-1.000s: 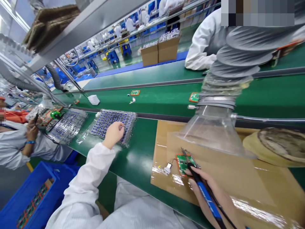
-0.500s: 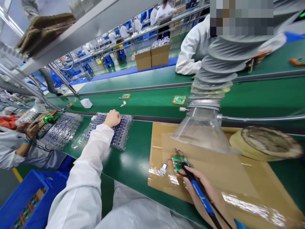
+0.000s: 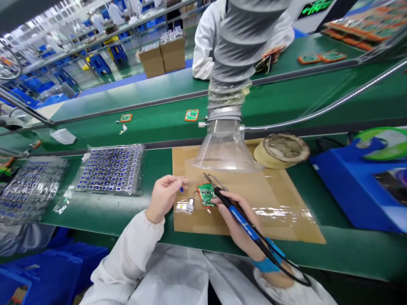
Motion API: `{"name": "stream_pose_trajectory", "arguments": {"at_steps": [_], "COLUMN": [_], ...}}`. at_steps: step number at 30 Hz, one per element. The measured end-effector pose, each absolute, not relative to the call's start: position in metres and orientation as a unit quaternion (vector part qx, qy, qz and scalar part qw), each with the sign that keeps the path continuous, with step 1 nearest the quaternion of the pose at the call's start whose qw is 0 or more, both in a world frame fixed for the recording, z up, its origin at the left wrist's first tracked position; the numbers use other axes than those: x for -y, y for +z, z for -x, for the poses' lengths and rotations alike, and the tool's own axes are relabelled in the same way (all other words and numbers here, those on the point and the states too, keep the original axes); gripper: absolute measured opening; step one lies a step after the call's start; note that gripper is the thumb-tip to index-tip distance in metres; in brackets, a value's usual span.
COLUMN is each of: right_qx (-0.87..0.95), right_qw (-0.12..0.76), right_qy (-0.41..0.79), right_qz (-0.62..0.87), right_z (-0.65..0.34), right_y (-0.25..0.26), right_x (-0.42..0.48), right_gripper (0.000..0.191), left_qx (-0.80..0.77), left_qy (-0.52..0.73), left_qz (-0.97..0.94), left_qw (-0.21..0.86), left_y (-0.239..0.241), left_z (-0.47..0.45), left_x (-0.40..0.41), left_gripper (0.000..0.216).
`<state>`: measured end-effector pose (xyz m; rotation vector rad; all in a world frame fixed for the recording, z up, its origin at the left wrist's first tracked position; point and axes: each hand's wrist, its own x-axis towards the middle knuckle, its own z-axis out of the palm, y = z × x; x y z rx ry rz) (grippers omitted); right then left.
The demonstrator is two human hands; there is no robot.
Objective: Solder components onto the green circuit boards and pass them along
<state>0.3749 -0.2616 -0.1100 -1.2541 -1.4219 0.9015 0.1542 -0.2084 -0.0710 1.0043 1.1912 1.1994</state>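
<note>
My left hand (image 3: 163, 195) pinches a small blue component (image 3: 181, 189) just left of a green circuit board (image 3: 206, 194) lying on a brown cardboard mat (image 3: 280, 207). My right hand (image 3: 233, 216) grips a blue-handled soldering iron (image 3: 237, 214), its tip over the board's far edge. A small white connector (image 3: 186, 206) on thin wires lies beside the board. A clear tray of blue components (image 3: 110, 169) sits to the left on the green bench.
A clear fume hood on a grey hose (image 3: 225, 148) hangs just behind the board. A brown sponge pad (image 3: 282, 149) and a blue station (image 3: 359, 182) are at right. Boards (image 3: 191, 115) ride the green conveyor (image 3: 152, 123). A person in white (image 3: 203, 42) works opposite.
My left hand left the component tray and came right to the board, now pinching a small blue part. The view swung right; my right hand stays with the iron at the board.
</note>
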Motion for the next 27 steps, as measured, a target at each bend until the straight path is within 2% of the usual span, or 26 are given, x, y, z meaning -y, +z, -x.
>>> {"name": "stream_pose_trajectory", "arguments": {"at_steps": [2,5,8,16,18,22,27], "right_qx": [0.565,0.529,0.492,0.455,0.452,0.44,0.444], "right_qw": [0.519,0.545,0.555,0.575,0.576,0.585,0.58], "right_qy": [0.389,0.43,0.46,0.463,0.458,0.46,0.463], "right_qz": [0.509,0.489,0.488,0.497,0.505,0.502,0.502], "right_z": [-0.369,-0.359,-0.352,-0.349,-0.35,-0.35,-0.348], "right_y": [-0.104,-0.1,-0.1,-0.094,-0.094,-0.095,-0.096], "right_x": [0.26,0.256,0.254,0.251,0.25,0.249,0.249], "right_gripper": [0.029,0.035,0.038,0.03,0.029,0.027,0.028], "left_qx": [-0.512,-0.533,-0.543,-0.562,-0.562,-0.548,-0.522], "left_qy": [0.405,0.315,0.305,0.266,0.279,0.3,0.264], "left_qz": [-0.436,-0.487,-0.54,-0.685,-0.675,-0.62,-0.67], "left_qw": [0.619,0.616,0.566,0.381,0.388,0.474,0.457], "left_y": [-0.072,-0.068,-0.066,-0.066,-0.066,-0.065,-0.059], "left_z": [-0.171,-0.182,-0.184,-0.19,-0.19,-0.187,-0.181], "left_x": [0.216,0.223,0.227,0.232,0.233,0.231,0.225], "left_gripper": [0.036,0.031,0.023,0.015,0.012,0.016,0.019]}}
